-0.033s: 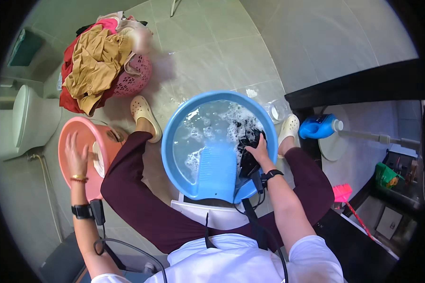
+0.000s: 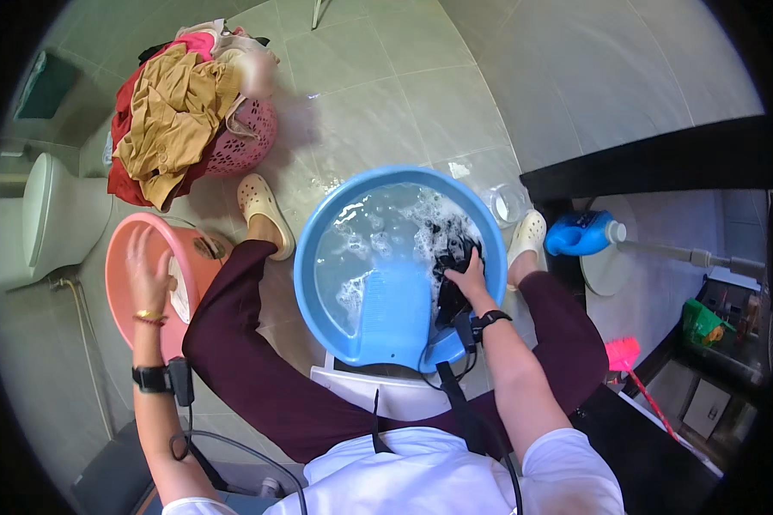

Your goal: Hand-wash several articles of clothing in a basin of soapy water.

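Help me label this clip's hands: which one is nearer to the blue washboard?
Right. The right hand is on the black cloth, just right of the blue washboard; the left hand is farther off to the washboard's left, over the pink bucket.

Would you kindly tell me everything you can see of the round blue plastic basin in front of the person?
The round blue plastic basin has a smooth, thick rim and appears to stand upright on the grey tiled floor. A ribbed, paler blue plastic washboard slopes at its near side; whether it is moulded in cannot be told. Cloudy water with white foam partly fills it. At its right side, the right hand holds wet black cloth.
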A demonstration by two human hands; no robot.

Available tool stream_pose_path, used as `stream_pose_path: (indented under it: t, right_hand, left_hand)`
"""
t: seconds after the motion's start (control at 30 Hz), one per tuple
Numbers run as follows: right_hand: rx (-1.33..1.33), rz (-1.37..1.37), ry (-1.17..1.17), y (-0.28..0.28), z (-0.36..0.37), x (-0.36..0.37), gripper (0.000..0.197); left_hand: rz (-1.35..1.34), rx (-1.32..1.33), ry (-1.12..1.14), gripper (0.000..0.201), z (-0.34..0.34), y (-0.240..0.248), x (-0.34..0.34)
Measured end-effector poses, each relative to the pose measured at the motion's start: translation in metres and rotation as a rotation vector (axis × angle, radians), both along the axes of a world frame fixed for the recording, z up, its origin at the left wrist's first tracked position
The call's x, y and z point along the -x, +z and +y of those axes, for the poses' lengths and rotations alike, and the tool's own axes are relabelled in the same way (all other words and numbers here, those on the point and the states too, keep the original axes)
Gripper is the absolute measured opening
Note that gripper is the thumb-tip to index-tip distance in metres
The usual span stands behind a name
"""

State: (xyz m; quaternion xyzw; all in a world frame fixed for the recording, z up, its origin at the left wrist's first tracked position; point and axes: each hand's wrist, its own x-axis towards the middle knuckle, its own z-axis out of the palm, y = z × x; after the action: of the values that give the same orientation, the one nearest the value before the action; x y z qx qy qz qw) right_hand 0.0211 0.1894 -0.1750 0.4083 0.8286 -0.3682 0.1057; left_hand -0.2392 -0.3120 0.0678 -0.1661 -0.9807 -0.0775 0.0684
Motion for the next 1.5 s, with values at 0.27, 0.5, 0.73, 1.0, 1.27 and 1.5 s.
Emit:
stream_pose_path:
  t: [0.27,0.5,0.73,1.0,1.27,1.5]
  right_hand:
    - [0.25,0.293,0.292,0.067,-0.027,0.054,0.038]
    - [-0.223,-0.279,0.759,0.032,-0.024,0.014,0.09]
    - [-0.039,-0.17,0.592,-0.023,-0.006,0.032,0.074]
    - [-0.343,-0.101,0.443,-0.052,-0.002,0.043,0.053]
    - [0.592,0.218,-0.313,0.02,-0.024,0.048,0.048]
    - [0.923,0.518,-0.374,0.137,-0.051,0.04,0.038]
  left_hand:
    - [-0.541,0.071,-0.732,0.071,0.251,-0.124,-0.039]
    - [-0.586,0.171,-0.956,0.072,0.364,-0.231,-0.116]
    - [-1.09,0.234,-0.772,0.055,0.383,-0.312,-0.102]
    - [-1.287,0.573,-0.678,0.047,0.419,-0.279,-0.059]
    - [-1.101,-0.555,-0.604,0.069,0.337,-0.254,-0.112]
    - [-1.409,-0.763,-0.381,0.049,0.309,-0.192,-0.164]
